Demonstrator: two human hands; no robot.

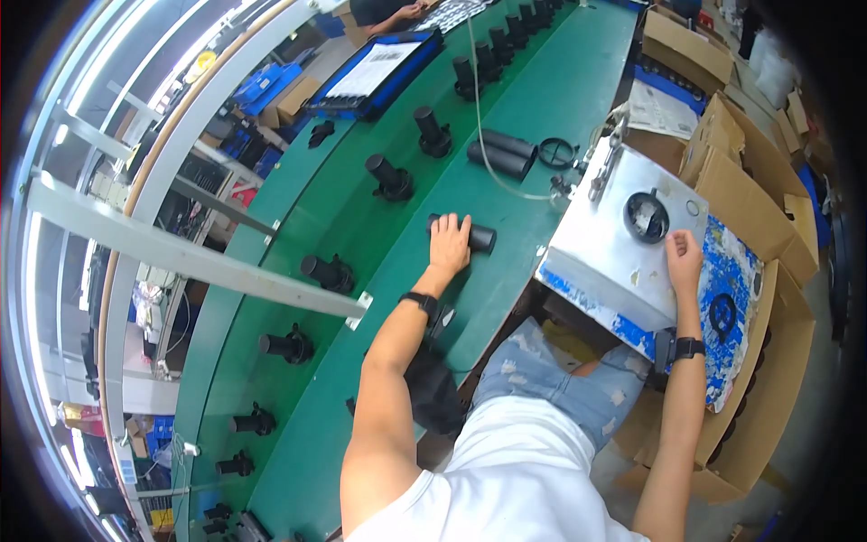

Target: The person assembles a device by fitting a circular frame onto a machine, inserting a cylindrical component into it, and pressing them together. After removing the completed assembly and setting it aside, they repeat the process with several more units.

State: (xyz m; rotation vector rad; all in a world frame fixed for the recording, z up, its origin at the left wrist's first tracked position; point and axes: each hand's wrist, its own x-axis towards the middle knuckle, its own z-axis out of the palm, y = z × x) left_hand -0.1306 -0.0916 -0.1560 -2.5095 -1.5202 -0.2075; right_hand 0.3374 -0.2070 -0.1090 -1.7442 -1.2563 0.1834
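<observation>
My left hand (449, 244) is wrapped over a black tube (482, 239) that lies on the green bench; its fingers cover the tube's left part. On the right, my right hand (684, 257) is curled at the edge of a black ring-shaped part (647, 217), which sits on top of a silver metal box (601, 244). Whatever its fingertips pinch is hidden. Something pale and shiny shows inside the ring. Beyond the left hand, two more black tubes (504, 154) lie side by side, next to a flat black ring with spokes (558, 154).
Black tubes on flanged bases (390, 178) stand in a row along the green conveyor (357, 221). A thin hose (481, 108) runs to the metal box. Cardboard cartons (750, 181) stand at right, near a blue, paint-worn surface (722, 262) bearing another ring. A co-worker's hand (408, 13) shows far off.
</observation>
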